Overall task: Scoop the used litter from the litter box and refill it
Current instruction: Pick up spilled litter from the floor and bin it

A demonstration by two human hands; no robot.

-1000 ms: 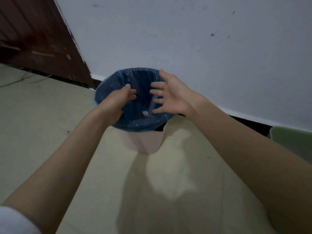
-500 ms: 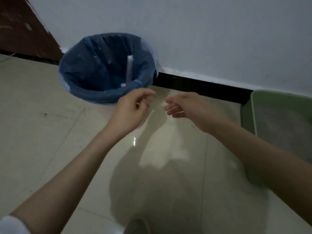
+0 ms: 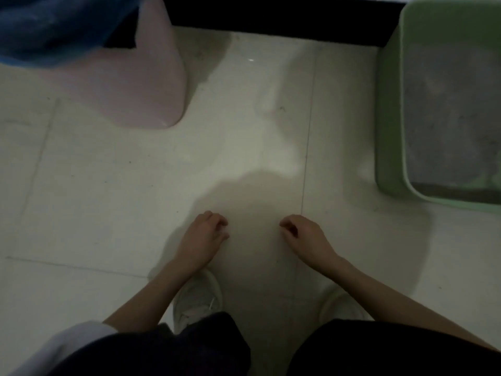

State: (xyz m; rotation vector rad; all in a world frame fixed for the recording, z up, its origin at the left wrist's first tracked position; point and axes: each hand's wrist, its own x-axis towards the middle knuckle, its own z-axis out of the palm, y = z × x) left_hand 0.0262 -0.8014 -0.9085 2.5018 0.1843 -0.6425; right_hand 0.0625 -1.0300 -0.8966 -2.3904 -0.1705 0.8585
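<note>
Two hands hang low over the pale tiled floor (image 3: 108,185), near the bottom middle of the view, and neither holds anything. The left hand (image 3: 202,237) has its fingers loosely curled inward, with the knuckles turned toward the right. The right hand (image 3: 303,237) mirrors it just to the right, fingers loosely bent toward the left, also with nothing in it. A clear gap of floor separates the two.

At the far right stands the green litter box (image 3: 390,118), cut off by the right edge of the view. Grey litter (image 3: 447,118) fills its inside; the surface looks uneven, though the dim light and blur hide any detail. It sits well apart from both hands, up against the dark baseboard (image 3: 271,20) that runs along the far edge of the floor.

At the far left is a pink waste bin (image 3: 151,85), lined with a blue plastic bag (image 3: 54,28) that folds over its rim. What lies inside cannot be seen from this angle.

Below the hands, two white shoes show on the tiles: the left shoe (image 3: 198,299) beneath the left forearm and the right shoe (image 3: 339,305) beneath the right forearm. Dark trousers (image 3: 379,354) fill the near edge, and a white sleeve (image 3: 67,343) shows at the near left corner.
</note>
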